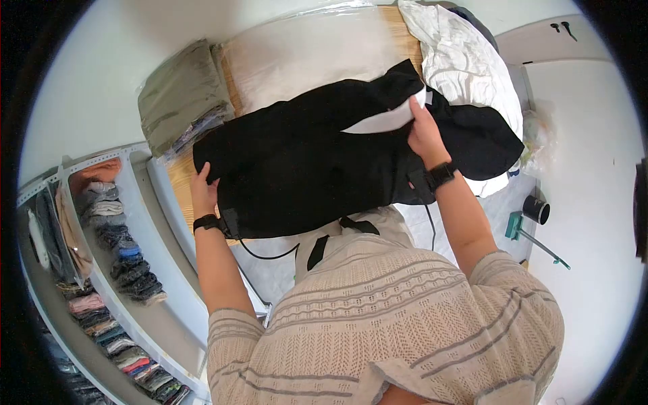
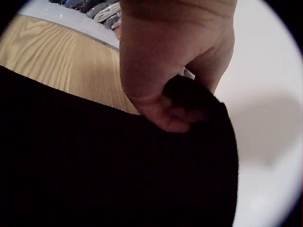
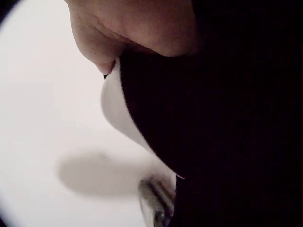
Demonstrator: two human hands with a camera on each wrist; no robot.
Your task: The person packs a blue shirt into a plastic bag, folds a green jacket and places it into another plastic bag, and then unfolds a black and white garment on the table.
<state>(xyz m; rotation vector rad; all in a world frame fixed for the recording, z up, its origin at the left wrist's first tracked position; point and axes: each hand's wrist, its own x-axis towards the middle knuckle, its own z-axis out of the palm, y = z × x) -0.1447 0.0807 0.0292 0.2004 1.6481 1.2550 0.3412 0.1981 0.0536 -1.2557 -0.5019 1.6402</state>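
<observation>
A black garment (image 1: 304,155) stretches sideways in front of the person, over the near part of the table. At its left end the left hand (image 1: 204,193) pinches the edge; in the left wrist view the fingers (image 2: 170,120) curl into the dark cloth. The right hand (image 1: 426,135) grips the garment toward its right end, thumb on a white strip (image 1: 381,123) that shows along an opening in the black fabric. In the right wrist view this white strip (image 3: 116,101) runs down from the fingertips beside the black edge. Past the right hand, a black part of the garment hangs rightward.
A clear plastic bag (image 1: 310,54) lies flat on the wooden table (image 1: 182,182). Folded grey-green clothing in plastic (image 1: 185,94) sits at the left, crumpled white cloth (image 1: 466,54) at the right. Shelves (image 1: 145,317) of folded clothes stand left; a green dustpan (image 1: 514,225) is on the floor.
</observation>
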